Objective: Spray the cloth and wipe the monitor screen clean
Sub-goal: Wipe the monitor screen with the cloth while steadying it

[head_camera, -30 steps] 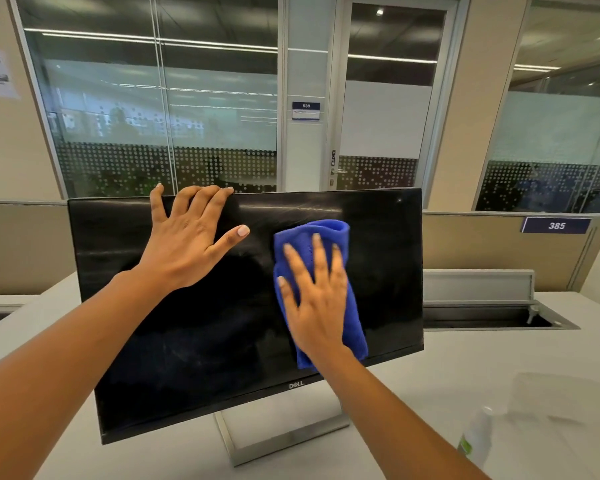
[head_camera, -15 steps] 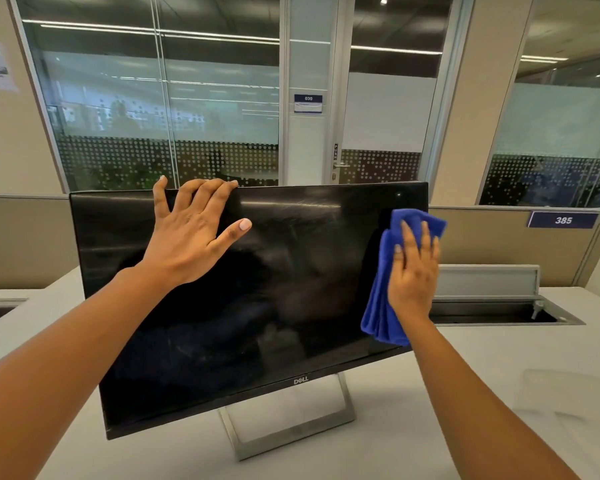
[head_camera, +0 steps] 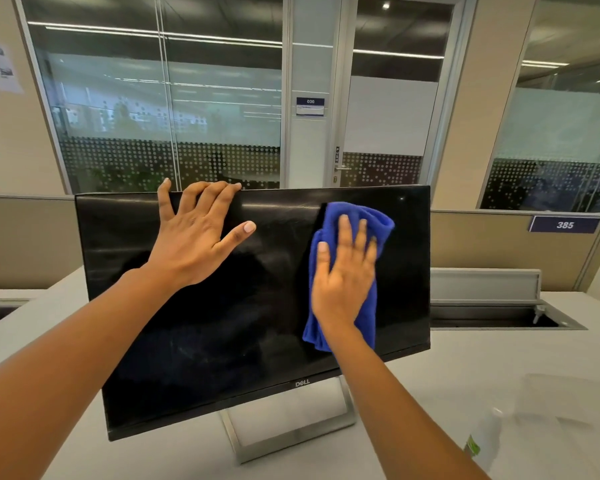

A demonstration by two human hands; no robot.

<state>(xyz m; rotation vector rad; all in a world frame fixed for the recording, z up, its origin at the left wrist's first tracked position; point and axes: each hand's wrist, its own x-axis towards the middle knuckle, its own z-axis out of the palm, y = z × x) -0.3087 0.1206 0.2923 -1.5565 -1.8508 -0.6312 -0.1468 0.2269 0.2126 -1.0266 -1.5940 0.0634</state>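
On a pale grey office desk (head_camera: 482, 358), seen from the head camera, a black flat-panel monitor (head_camera: 222, 323) with a dark, switched-off screen stands on a silver open-frame stand (head_camera: 293, 441); the panel tilts, its left side lower and nearer than its right. The left hand (head_camera: 194, 237) lies open against the upper left part of the screen, its fingers (head_camera: 205, 199) hooked over the top edge and the thumb spread out flat on the glass toward the middle. The right hand (head_camera: 343, 275) is open and flat, fingers together and pointing up, pressing a folded blue microfibre cloth (head_camera: 368, 220) against the right half of the screen. The cloth shows above the fingertips, where it bunches into a rolled fold, and below the wrist, where a corner hangs near the lower bezel. Faint streaks and smears catch the light across the top band of the screen between the two hands. At the lower right edge of the view, a blurred translucent spray bottle (head_camera: 482, 441) with a green label stands on the desk, well apart from the monitor. Behind the monitor run a beige partition (head_camera: 499, 247) bearing a dark blue number plate (head_camera: 564, 224) and an open metal cable tray (head_camera: 492, 313) set into the desk. Farther back are frosted, dot-patterned glass walls (head_camera: 153, 116) and a glass door (head_camera: 388, 98).
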